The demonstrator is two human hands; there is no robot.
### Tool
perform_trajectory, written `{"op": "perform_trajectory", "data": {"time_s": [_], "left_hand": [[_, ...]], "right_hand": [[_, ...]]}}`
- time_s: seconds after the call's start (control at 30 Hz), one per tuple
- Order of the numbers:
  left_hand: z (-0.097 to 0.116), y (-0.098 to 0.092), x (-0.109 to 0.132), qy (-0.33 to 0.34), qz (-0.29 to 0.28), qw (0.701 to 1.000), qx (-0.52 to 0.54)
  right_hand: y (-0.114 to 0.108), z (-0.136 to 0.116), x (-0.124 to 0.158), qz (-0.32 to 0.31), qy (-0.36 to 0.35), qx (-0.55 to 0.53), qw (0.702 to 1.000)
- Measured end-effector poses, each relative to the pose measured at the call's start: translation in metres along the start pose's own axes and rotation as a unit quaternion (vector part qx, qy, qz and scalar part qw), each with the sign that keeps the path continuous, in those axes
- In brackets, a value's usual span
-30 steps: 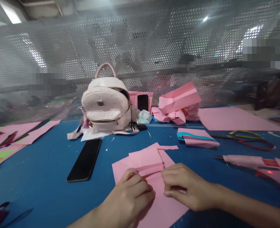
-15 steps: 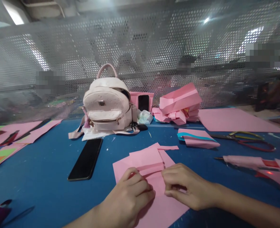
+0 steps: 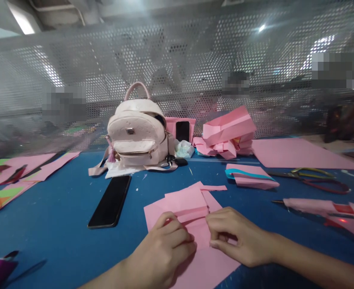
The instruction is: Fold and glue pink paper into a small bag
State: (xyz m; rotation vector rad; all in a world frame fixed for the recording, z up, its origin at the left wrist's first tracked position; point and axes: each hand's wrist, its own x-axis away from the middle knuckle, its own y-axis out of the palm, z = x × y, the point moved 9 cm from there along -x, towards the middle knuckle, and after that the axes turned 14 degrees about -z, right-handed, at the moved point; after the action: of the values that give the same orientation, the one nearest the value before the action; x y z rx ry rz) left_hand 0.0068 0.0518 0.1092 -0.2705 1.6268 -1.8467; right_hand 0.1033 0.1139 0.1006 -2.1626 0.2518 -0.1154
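A pink sheet of paper (image 3: 207,265) lies on the blue table, with a folded pink paper piece (image 3: 187,202) on top of it. My left hand (image 3: 167,245) rests on the left part of these papers, its fingers curled and pressed down, the tips partly hidden. At the folded piece's right edge, my right hand (image 3: 239,237) has thumb and forefinger brought together on the paper. A narrow pink strip (image 3: 214,188) sticks out past the top right of the folded piece.
A pink glue gun (image 3: 321,205) with a red light and scissors (image 3: 315,178) lie at right, near a small folded pink-and-blue paper piece (image 3: 251,176). A black phone (image 3: 110,202) is left of the papers. Behind stand a white backpack (image 3: 137,134) and crumpled pink paper (image 3: 229,128).
The whole view has shifted very slightly, so things sit a little further right. Both hands keep the same position on the pink paper.
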Motion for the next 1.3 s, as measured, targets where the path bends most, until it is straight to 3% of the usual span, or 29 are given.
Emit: {"op": "perform_trajectory", "data": {"time_s": [0.3, 0.43, 0.57, 0.8, 1.3], "left_hand": [[-0.004, -0.009, -0.001, 0.014, 0.003, 0.999, 0.041], [-0.006, -0.010, -0.001, 0.024, -0.002, 0.998, 0.053], [-0.007, -0.017, -0.001, 0.026, 0.041, 0.996, 0.079], [-0.013, -0.023, -0.002, -0.022, 0.054, 0.993, 0.105], [-0.019, -0.020, 0.007, -0.017, 0.075, 0.990, 0.115]], "right_hand": [[0.000, 0.003, 0.001, 0.006, 0.000, -0.020, 1.000], [-0.004, 0.005, 0.002, 0.052, 0.010, -0.052, 0.997], [-0.005, -0.004, -0.004, 0.088, 0.020, -0.057, 0.994], [-0.001, -0.015, -0.017, 0.109, 0.002, -0.060, 0.992], [0.007, -0.016, -0.025, 0.080, 0.018, -0.040, 0.996]]}}
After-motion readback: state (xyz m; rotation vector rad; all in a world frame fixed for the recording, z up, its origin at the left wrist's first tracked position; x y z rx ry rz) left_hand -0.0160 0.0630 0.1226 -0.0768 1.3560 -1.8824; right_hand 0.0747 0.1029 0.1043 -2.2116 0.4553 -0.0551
